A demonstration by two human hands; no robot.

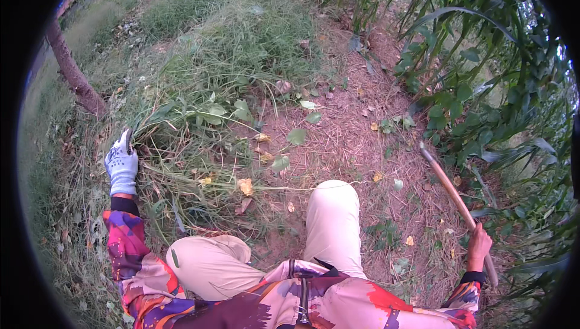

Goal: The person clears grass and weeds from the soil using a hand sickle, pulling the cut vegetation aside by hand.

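Note:
At the left, my left hand (pixel 122 161) wears a pale knit work glove with dark coating on the finger side. It rests against a heap of cut grass and weeds (pixel 195 148), and blades fan out beside its fingers. The grass partly hides the fingertips, so whether they grip any stems is unclear. On the right, my bare right hand (pixel 479 243) is closed around the lower part of a long wooden tool handle (pixel 448 182). The handle slants up and left above the ground, ending in a grey metal-looking tip. No blade can be made out.
Tall maize plants (pixel 489 48) and leafy vines line the right side. Standing grass (pixel 226 25) grows ahead. A slim tree trunk (pixel 74 73) rises at the left. Reddish soil (pixel 344 134) strewn with dry straw lies before my bent knees (pixel 333 220).

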